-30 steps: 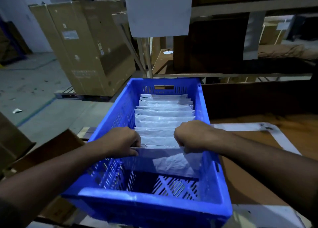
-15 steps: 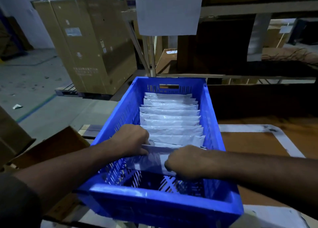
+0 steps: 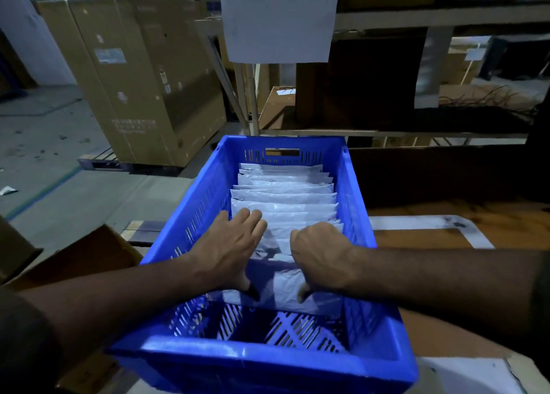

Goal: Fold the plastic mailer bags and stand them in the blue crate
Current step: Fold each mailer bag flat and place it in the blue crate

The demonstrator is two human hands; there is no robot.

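The blue crate [image 3: 190,215] stands in front of me on the table. A row of several folded white mailer bags [image 3: 285,197] stands upright in its far half. The nearest bag [image 3: 276,286] leans against that row, and the crate floor in front of it is bare. My left hand [image 3: 229,250] lies flat with straight fingers on the tops of the bags, its thumb down on the nearest bag's front. My right hand [image 3: 321,259] curls its fingers over the nearest bag's top edge and its thumb presses the front face.
A wooden table surface [image 3: 446,236] with white strips lies to the right of the crate. A brown cardboard flap [image 3: 74,256] sits at the left. Tall cardboard boxes [image 3: 143,81] on a pallet and a shelf rack [image 3: 387,131] stand behind. A white sheet [image 3: 279,18] hangs above.
Both hands lowered the nearest bag into the crate and pushed it back against the row. My left hand went from gripping the bag's top to lying flat over the bags.
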